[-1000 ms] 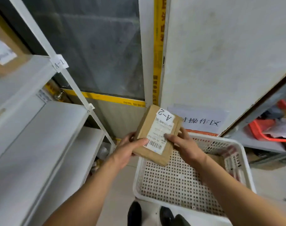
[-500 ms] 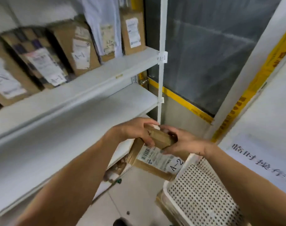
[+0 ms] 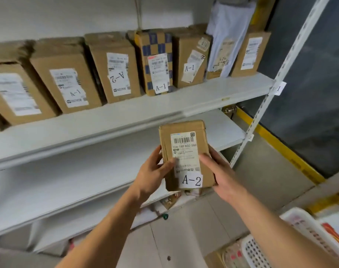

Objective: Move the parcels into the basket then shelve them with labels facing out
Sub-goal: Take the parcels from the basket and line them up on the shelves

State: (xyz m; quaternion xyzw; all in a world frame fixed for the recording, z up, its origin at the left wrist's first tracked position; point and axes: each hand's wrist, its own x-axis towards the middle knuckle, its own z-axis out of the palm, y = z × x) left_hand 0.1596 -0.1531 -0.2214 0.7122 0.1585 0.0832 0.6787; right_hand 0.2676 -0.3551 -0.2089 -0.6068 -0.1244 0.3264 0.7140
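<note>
White metal shelf (image 3: 126,117) bears upright parcels (image 3: 114,68); grey floor (image 3: 184,238) below.

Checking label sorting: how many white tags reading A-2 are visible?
2. One is on the small brown cardboard parcel held in both hands, near its bottom edge; one sits upside down on the third brown box from the left on the upper shelf. Others may be hidden.

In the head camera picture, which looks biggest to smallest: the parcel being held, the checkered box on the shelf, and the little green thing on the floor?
1. The held parcel and the checkered box look much alike; the parcel is nearer the camera, so I won't rank them.
2. The green thing is plainly smallest.
</note>
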